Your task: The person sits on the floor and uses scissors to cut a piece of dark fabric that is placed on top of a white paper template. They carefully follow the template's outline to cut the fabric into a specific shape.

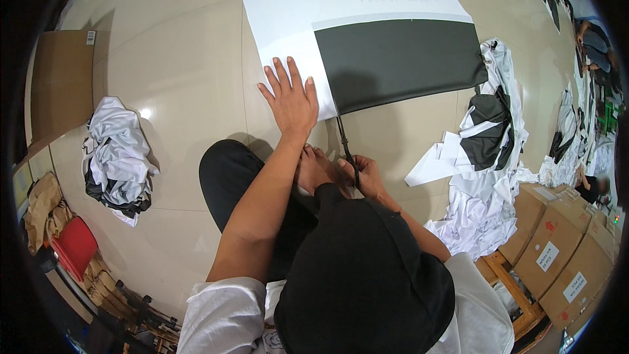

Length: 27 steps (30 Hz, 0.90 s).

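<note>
A white printed sheet (282,26), likely cloth, lies on the floor in front of me, with faint grey lettering at its far end. A large dark grey panel (406,59) covers much of its right part. My left hand (293,101) rests flat on the sheet's near left corner, fingers spread. My right hand (368,176) is closed round the handles of black scissors (344,139). Their blades point away from me and meet the near edge where white borders dark grey. Whether the blades are parted is too small to tell. My bare foot (314,169) is just behind this edge.
On the right lie white cloth scraps (481,203) with dark grey pieces (486,128). A bundle of white and black cloth (121,154) sits at left, near a cardboard box (62,82) and a red object (73,247). Stacked cartons (557,249) stand at lower right; other people are at far right.
</note>
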{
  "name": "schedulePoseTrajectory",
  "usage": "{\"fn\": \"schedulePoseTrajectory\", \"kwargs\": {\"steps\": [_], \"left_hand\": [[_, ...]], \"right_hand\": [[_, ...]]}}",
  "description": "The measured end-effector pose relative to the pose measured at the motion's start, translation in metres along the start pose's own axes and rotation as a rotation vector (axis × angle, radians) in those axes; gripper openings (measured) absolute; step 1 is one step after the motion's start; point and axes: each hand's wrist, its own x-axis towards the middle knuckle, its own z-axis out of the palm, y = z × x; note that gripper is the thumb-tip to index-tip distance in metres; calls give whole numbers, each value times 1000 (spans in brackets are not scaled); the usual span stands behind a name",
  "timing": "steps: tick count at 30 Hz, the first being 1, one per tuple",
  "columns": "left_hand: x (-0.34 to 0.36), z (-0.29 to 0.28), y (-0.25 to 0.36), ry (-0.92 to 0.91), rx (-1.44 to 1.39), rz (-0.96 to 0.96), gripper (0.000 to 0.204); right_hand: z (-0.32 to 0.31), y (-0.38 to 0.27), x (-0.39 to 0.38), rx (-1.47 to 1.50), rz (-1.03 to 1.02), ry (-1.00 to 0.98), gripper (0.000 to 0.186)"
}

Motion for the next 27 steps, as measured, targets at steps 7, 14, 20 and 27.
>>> {"fn": "schedulePoseTrajectory", "kwargs": {"steps": [7,14,20,27], "left_hand": [[0,1,0,4,11,3,71],[0,1,-1,-1,3,-3,72],[0,1,0,-8,-4,-1,72],[0,2,0,-5,-5,-4,71]], "right_hand": [[0,-1,0,-4,8,10,50],[3,-3,0,15,3,17,50],[1,5,3,29,-4,23,51],[3,6,3,-25,-8,51,47]]}}
